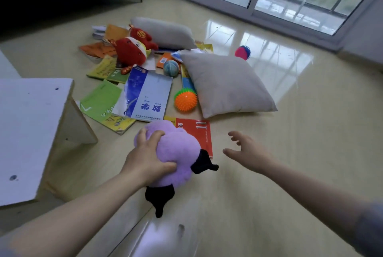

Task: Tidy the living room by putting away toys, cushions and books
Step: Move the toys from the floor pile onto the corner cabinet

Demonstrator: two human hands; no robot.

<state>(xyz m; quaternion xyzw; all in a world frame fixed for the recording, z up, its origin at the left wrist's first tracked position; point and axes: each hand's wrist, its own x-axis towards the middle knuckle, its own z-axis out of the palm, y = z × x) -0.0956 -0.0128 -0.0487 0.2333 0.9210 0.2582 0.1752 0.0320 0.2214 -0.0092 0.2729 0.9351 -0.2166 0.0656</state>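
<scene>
The left hand [145, 159] grips a purple plush toy [176, 149], fingers curled over its top and thumb pressed into its side. The toy covers the near left corner of a red book [196, 130] lying on the floor [290, 153]. The right hand [246, 149] hovers just beside the toy, fingers spread and holding nothing. Beyond the red book lie a blue book [149, 95], an orange spiky ball [186, 100] and a grey cushion [226, 85]. A white table [27, 128] stands to the left.
</scene>
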